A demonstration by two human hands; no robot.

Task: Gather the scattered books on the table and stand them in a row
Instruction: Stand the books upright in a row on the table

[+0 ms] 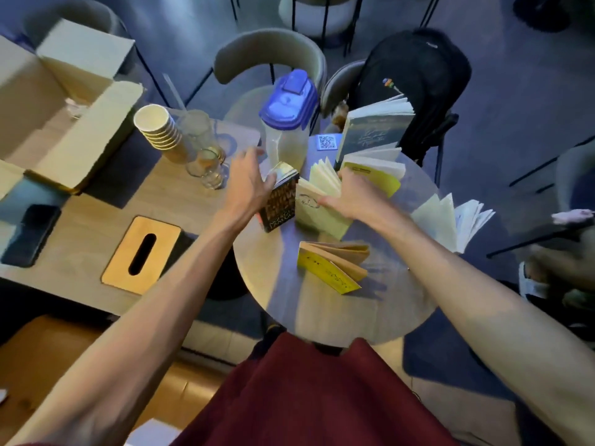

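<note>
Several books stand upright on the round table (322,310). A black book (279,204) with gold lettering stands at the left, and my left hand (249,181) rests flat against its left side, fingers apart. Beside it a cream book (317,214) stands fanned, with my right hand (351,197) pressed on its right cover. Behind are a yellow-covered book (386,180) and a grey-blue book (373,133), both fanned. A white book (450,220) stands open at the right edge. A yellow book (331,265) stands alone nearer me.
A clear pitcher with a blue lid (288,123) stands just behind the black book. Glasses (206,156), stacked paper cups (157,130), a tissue box (141,252), a phone (30,235) and an open cardboard box (64,107) sit on the left table. Chairs and a black backpack (415,85) stand behind.
</note>
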